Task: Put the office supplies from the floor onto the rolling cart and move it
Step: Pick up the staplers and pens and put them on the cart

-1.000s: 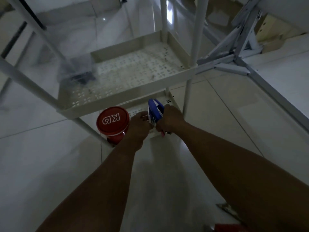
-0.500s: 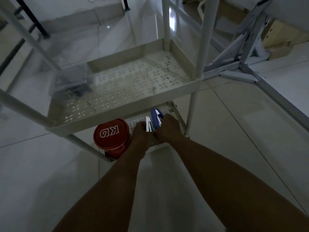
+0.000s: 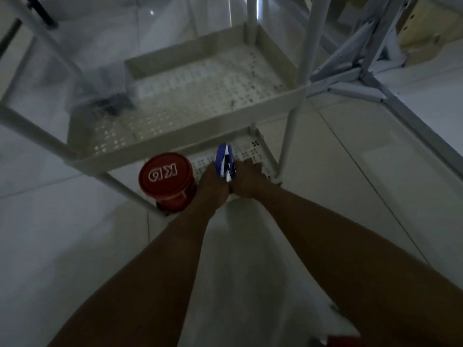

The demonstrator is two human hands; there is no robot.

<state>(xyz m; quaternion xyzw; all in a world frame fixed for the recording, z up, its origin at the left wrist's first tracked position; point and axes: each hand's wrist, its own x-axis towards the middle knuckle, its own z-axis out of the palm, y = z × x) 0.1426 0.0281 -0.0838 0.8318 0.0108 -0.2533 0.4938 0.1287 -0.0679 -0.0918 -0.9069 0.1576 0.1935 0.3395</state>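
A white rolling cart point(image 3: 295, 95) with perforated shelves stands in front of me. On its bottom shelf point(image 3: 260, 149) sits a red round tub point(image 3: 166, 180) with a lettered lid. Beside the tub a blue-and-white stapler-like item point(image 3: 224, 159) stands on end. My left hand point(image 3: 213, 186) holds its left side. My right hand point(image 3: 246, 177) is against its right side, with the fingers stretched forward over the shelf. A dark blurred object point(image 3: 110, 106) lies at the left of the middle shelf.
Pale glossy floor tiles surround the cart. A white metal folding frame point(image 3: 363, 71) stands to the right, with cardboard point(image 3: 421, 38) behind it. A red item point(image 3: 343, 341) shows at the bottom edge. Dark rods point(image 3: 37, 11) rise at top left.
My view has shifted toward the cart. The blue-and-white item has gone deeper onto the bottom shelf, and my right hand's fingers have spread forward beside it.
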